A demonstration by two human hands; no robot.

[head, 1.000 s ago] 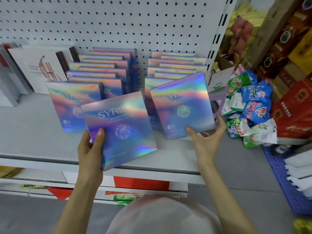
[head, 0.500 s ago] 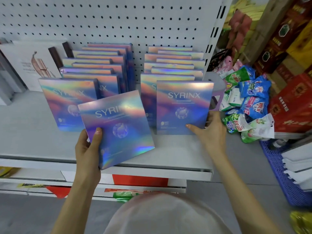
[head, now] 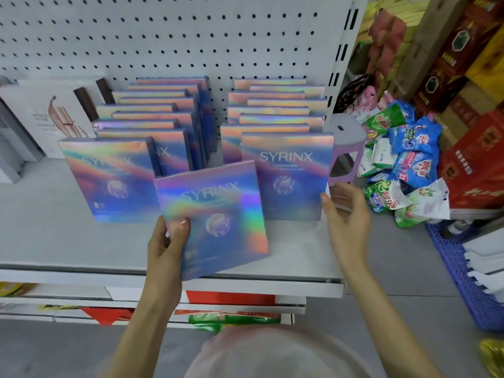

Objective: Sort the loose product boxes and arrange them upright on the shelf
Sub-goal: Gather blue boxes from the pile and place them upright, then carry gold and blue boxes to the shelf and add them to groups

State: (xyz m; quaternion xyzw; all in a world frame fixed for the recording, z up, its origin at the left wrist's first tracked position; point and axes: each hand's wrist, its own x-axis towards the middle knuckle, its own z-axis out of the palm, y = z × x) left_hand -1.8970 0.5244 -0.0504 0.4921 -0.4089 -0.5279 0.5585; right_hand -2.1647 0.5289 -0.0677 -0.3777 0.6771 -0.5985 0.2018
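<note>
Many holographic SYRINX boxes point(head: 289, 173) on shelf point(head: 41, 241)

L hand point(head: 166, 242) grips tilted box point(head: 215, 219), R hand point(head: 345, 211) open

Glossy holographic boxes point(head: 289, 175); matt perforated metal shelf point(head: 81, 241).

Two box rows point(head: 152, 115) point(head: 275, 110) stand side by side on the shelf point(head: 41, 241).
</note>
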